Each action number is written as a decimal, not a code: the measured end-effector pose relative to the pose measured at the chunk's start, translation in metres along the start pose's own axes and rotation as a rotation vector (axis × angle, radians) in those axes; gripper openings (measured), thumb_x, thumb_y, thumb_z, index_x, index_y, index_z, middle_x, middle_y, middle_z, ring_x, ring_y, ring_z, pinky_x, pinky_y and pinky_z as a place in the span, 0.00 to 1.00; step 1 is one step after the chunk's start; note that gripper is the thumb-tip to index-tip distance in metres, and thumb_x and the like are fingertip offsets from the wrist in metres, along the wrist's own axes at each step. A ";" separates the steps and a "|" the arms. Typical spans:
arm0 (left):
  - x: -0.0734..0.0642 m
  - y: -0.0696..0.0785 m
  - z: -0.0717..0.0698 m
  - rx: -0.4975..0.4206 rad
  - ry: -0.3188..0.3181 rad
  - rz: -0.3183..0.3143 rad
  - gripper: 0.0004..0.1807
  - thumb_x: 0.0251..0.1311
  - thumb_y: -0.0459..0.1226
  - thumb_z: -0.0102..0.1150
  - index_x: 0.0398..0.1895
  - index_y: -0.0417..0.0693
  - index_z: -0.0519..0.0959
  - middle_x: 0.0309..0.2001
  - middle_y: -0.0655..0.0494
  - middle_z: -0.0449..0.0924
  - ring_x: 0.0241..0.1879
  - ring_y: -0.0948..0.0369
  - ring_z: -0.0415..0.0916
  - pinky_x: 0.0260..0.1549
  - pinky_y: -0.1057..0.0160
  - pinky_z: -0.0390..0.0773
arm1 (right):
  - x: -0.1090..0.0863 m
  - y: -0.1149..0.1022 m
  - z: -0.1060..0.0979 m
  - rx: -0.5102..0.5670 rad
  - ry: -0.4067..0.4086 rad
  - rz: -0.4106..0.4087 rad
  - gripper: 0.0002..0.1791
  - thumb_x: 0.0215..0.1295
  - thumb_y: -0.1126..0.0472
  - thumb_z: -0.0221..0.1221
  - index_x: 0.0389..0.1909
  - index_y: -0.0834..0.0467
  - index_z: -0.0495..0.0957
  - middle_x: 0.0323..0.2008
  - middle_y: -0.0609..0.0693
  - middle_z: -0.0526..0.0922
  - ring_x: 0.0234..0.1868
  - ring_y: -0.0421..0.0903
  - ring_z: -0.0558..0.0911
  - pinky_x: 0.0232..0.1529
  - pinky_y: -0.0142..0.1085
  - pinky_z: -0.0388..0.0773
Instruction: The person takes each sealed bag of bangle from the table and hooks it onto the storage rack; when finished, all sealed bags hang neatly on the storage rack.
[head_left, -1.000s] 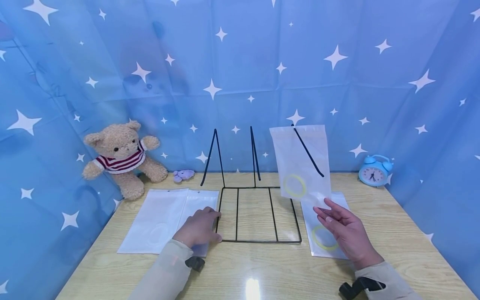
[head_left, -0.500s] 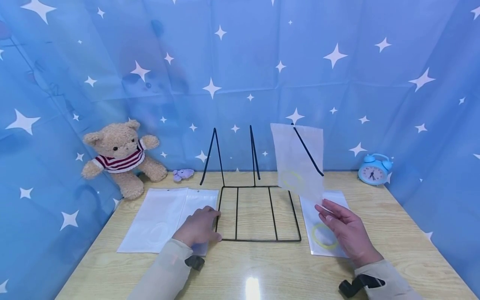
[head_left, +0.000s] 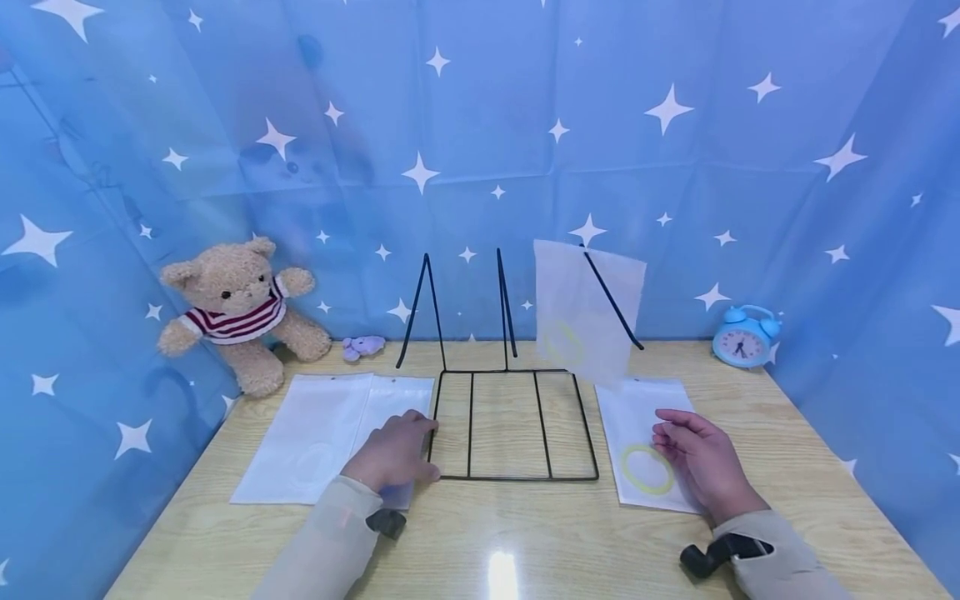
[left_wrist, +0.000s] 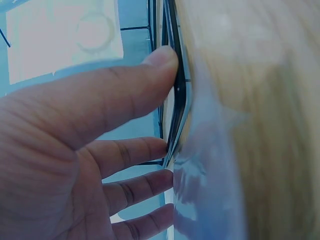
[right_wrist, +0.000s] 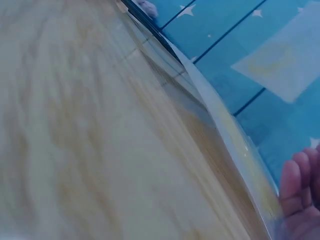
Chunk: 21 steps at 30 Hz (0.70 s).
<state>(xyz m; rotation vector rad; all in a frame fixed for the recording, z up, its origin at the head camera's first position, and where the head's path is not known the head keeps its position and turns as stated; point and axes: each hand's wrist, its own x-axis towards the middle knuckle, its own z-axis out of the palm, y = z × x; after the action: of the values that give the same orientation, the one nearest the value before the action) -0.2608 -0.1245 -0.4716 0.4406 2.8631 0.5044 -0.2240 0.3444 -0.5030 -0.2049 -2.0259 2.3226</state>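
Note:
My left hand (head_left: 396,450) rests at the left side of a black wire rack (head_left: 550,450), thumb at its front corner and fingertips along the side rail. The left wrist view shows that thumb (left_wrist: 162,56) pressed at the dark wire. From the rack's right prong (head_left: 615,302) hangs a whitish translucent bag (head_left: 555,275) with a pale yellow ring inside, turned at a slant. Over a second bag (head_left: 626,417) lying on the right, with a yellow ring (head_left: 628,481) in it, my right hand (head_left: 701,458) hovers loosely curled and holds nothing.
Two more whitish bags (head_left: 315,417) lie overlapping to the left, partly under the left forearm. Behind them sit a teddy bear (head_left: 240,308) and a small purple toy (head_left: 363,347). A blue alarm clock (head_left: 742,342) stands back right. A blue star-patterned curtain encloses the table.
The right hand has drawn back down and right, away from the hanging bag. That bag has swung and turned on the prong. The left hand has stayed at the rack.

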 end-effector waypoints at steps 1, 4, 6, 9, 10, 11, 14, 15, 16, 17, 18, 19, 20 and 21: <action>0.000 0.000 -0.001 0.001 0.001 0.000 0.43 0.51 0.48 0.81 0.72 0.47 0.76 0.70 0.45 0.73 0.68 0.41 0.71 0.61 0.34 0.74 | 0.000 -0.001 0.000 -0.011 0.006 0.009 0.12 0.80 0.62 0.58 0.58 0.59 0.83 0.41 0.46 0.87 0.44 0.39 0.86 0.48 0.30 0.85; 0.000 0.000 -0.001 0.000 0.000 0.000 0.43 0.51 0.47 0.81 0.72 0.47 0.76 0.70 0.45 0.73 0.68 0.41 0.71 0.61 0.34 0.74 | 0.000 -0.002 0.002 -0.040 0.015 0.024 0.12 0.81 0.63 0.56 0.57 0.60 0.83 0.41 0.46 0.86 0.43 0.38 0.85 0.48 0.29 0.85; 0.000 0.000 -0.001 -0.003 0.000 -0.003 0.43 0.51 0.47 0.81 0.72 0.47 0.76 0.70 0.45 0.73 0.68 0.41 0.71 0.61 0.33 0.74 | 0.000 -0.002 0.003 -0.051 0.021 0.027 0.12 0.81 0.64 0.55 0.56 0.59 0.83 0.40 0.45 0.86 0.42 0.38 0.85 0.47 0.29 0.85; 0.000 -0.001 -0.001 -0.005 -0.001 -0.003 0.43 0.51 0.47 0.81 0.72 0.47 0.76 0.70 0.44 0.73 0.68 0.41 0.71 0.62 0.33 0.74 | 0.000 -0.001 0.003 -0.053 0.027 0.019 0.11 0.80 0.65 0.55 0.53 0.56 0.84 0.39 0.44 0.86 0.41 0.38 0.85 0.46 0.29 0.85; 0.000 -0.001 -0.001 -0.006 0.000 -0.001 0.43 0.51 0.47 0.81 0.72 0.47 0.76 0.70 0.44 0.73 0.67 0.41 0.71 0.61 0.33 0.74 | 0.000 -0.001 0.003 -0.047 0.026 0.014 0.11 0.80 0.65 0.55 0.52 0.56 0.85 0.38 0.44 0.86 0.41 0.38 0.85 0.46 0.29 0.85; 0.000 -0.001 -0.001 -0.008 0.000 0.002 0.43 0.51 0.47 0.81 0.72 0.47 0.76 0.70 0.44 0.73 0.67 0.41 0.72 0.61 0.33 0.74 | 0.000 -0.001 0.002 -0.036 0.026 0.006 0.10 0.80 0.65 0.55 0.51 0.55 0.85 0.38 0.45 0.86 0.41 0.38 0.85 0.46 0.30 0.86; -0.001 0.000 -0.001 -0.010 0.002 0.012 0.43 0.51 0.47 0.80 0.72 0.46 0.76 0.70 0.43 0.73 0.67 0.40 0.72 0.61 0.33 0.74 | 0.000 0.000 0.001 -0.002 0.022 -0.017 0.09 0.80 0.64 0.57 0.51 0.55 0.85 0.38 0.46 0.87 0.41 0.39 0.86 0.45 0.31 0.86; -0.001 0.000 -0.001 -0.009 0.002 0.014 0.43 0.51 0.47 0.80 0.72 0.46 0.77 0.69 0.43 0.73 0.67 0.40 0.72 0.60 0.33 0.74 | -0.001 0.000 0.000 0.010 0.025 -0.022 0.09 0.80 0.64 0.57 0.51 0.56 0.85 0.39 0.47 0.87 0.41 0.39 0.86 0.45 0.31 0.86; -0.001 -0.001 -0.001 -0.008 0.003 0.016 0.43 0.51 0.47 0.80 0.72 0.45 0.77 0.69 0.43 0.74 0.67 0.40 0.72 0.60 0.33 0.74 | -0.001 0.000 0.000 0.017 0.027 -0.027 0.09 0.80 0.64 0.57 0.52 0.55 0.84 0.39 0.47 0.87 0.41 0.39 0.86 0.45 0.31 0.87; -0.001 -0.001 -0.001 -0.006 0.003 0.017 0.43 0.51 0.47 0.80 0.71 0.45 0.77 0.69 0.43 0.74 0.66 0.40 0.72 0.60 0.32 0.74 | -0.001 0.000 -0.001 0.019 0.033 -0.033 0.09 0.79 0.63 0.58 0.52 0.56 0.84 0.39 0.48 0.87 0.41 0.39 0.86 0.45 0.31 0.87; -0.001 -0.001 -0.001 -0.003 0.003 0.018 0.43 0.51 0.47 0.80 0.71 0.45 0.77 0.69 0.43 0.74 0.66 0.40 0.72 0.60 0.32 0.74 | -0.001 0.000 -0.001 0.014 0.042 -0.038 0.09 0.79 0.63 0.58 0.53 0.56 0.84 0.39 0.48 0.87 0.41 0.39 0.86 0.45 0.32 0.87; -0.001 -0.001 -0.001 -0.001 0.003 0.019 0.43 0.51 0.47 0.80 0.71 0.45 0.77 0.69 0.43 0.74 0.66 0.40 0.72 0.60 0.32 0.74 | -0.002 0.000 -0.001 0.009 0.054 -0.043 0.09 0.79 0.63 0.59 0.54 0.57 0.84 0.39 0.48 0.88 0.41 0.39 0.87 0.45 0.32 0.87; -0.001 -0.001 -0.001 0.000 0.004 0.018 0.43 0.51 0.47 0.80 0.71 0.45 0.77 0.69 0.43 0.74 0.66 0.40 0.72 0.60 0.32 0.74 | -0.002 0.000 -0.001 0.000 0.067 -0.045 0.10 0.79 0.63 0.59 0.54 0.57 0.84 0.39 0.47 0.88 0.40 0.39 0.87 0.44 0.32 0.87; -0.001 -0.001 -0.001 0.000 0.003 0.018 0.43 0.51 0.47 0.80 0.72 0.45 0.77 0.69 0.43 0.74 0.66 0.40 0.72 0.60 0.32 0.75 | -0.002 0.000 -0.001 -0.009 0.081 -0.046 0.10 0.78 0.63 0.60 0.55 0.58 0.83 0.38 0.47 0.88 0.41 0.39 0.87 0.45 0.32 0.87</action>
<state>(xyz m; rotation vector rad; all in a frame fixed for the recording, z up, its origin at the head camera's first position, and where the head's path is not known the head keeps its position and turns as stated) -0.2606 -0.1256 -0.4707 0.4660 2.8644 0.5086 -0.2222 0.3455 -0.5027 -0.2462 -1.9820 2.2411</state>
